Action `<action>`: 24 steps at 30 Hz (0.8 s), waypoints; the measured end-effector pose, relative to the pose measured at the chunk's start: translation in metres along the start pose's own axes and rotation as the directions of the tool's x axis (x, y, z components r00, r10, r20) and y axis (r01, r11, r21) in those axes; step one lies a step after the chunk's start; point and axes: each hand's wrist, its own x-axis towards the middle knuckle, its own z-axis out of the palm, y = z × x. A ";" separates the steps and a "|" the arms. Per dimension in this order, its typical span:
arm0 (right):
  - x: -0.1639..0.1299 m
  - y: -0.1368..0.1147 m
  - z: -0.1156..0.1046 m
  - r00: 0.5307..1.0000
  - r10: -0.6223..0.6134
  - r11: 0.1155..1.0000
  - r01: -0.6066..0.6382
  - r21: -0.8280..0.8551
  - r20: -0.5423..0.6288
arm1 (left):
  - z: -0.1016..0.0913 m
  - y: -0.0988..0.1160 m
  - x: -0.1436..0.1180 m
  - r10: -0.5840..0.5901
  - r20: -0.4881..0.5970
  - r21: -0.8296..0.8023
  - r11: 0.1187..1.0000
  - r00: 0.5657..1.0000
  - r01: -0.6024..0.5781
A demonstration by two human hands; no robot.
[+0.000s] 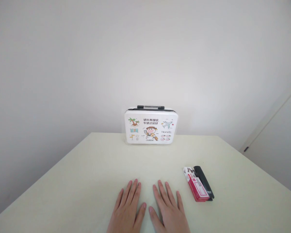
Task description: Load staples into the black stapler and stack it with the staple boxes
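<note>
Both hands lie flat on the table (87, 181), fingers spread and holding nothing: the left hand (127, 210) beside the right hand (168, 210). Right of the right hand lies a red box (196, 186), near it. Well beyond the hands, a small case (150, 126) stands upright at the table's far edge, bare tabletop between.

Only the 2 hands show, the left hand (127, 210) and the right hand (168, 210), each cut off by the lower edge of the view at about the wrist. Both are bare: no glove, ring, watch, bracelet or sleeve shows on either. Each has 4 slender fingers and a thumb in view, with short, plain, unpainted nails.
</note>
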 end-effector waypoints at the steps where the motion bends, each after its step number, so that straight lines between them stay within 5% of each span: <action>1: 0.000 0.001 -0.002 1.000 -0.010 1.000 0.010 0.014 0.026 | 0.000 0.000 0.000 -0.002 0.002 0.000 1.000 1.000 0.002; 24: -0.001 0.000 -0.001 1.000 -0.016 1.000 0.017 -0.001 0.012 | -0.002 0.001 0.000 0.000 0.007 0.023 1.000 1.000 0.000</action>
